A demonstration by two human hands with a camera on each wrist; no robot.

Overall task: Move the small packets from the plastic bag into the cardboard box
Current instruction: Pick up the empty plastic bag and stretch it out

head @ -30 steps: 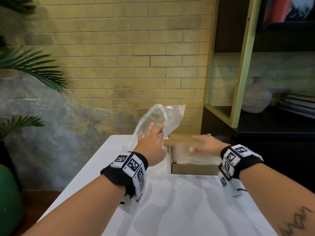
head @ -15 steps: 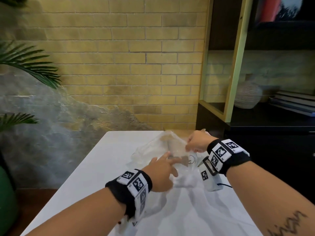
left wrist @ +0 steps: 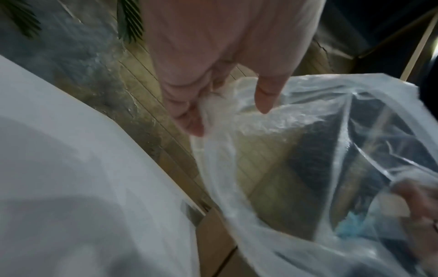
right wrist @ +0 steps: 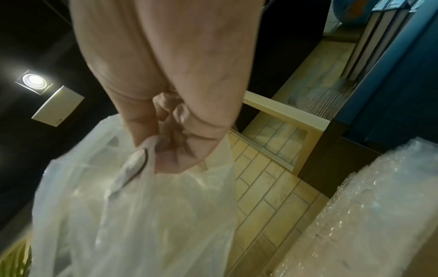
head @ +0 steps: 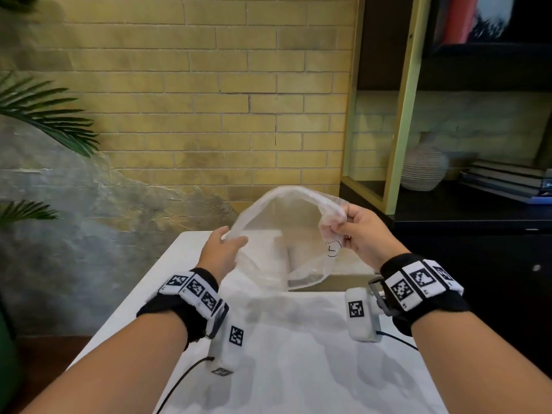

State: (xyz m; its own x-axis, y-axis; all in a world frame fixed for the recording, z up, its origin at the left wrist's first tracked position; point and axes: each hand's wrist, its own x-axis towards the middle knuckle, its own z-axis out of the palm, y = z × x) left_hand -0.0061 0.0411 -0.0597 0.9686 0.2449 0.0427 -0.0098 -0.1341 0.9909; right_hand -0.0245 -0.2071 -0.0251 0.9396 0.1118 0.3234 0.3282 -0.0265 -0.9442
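Note:
Both hands hold the clear plastic bag [head: 280, 231] up over the far end of the white table [head: 298, 360], its mouth stretched wide toward me. My left hand [head: 236, 239] pinches the left rim between thumb and fingers [left wrist: 189, 116]. The right hand [head: 337, 225] grips the bunched right rim [right wrist: 132, 168]. Behind and below the bag stands the cardboard box [head: 346, 283], lined with bubble wrap [right wrist: 379, 206]. Through the film I see dim shapes and a blue patch [left wrist: 350, 224], but no packet clearly.
A black and green shelf unit [head: 400, 115] stands right of the table, holding a ribbed vase [head: 424, 165] and stacked books [head: 504, 180]. Palm leaves [head: 44, 115] hang at the left. A brick wall lies behind the table.
The bag has risen off the table and its mouth has been pulled wide. Both hands moved up and apart, each now holding one side of the rim.

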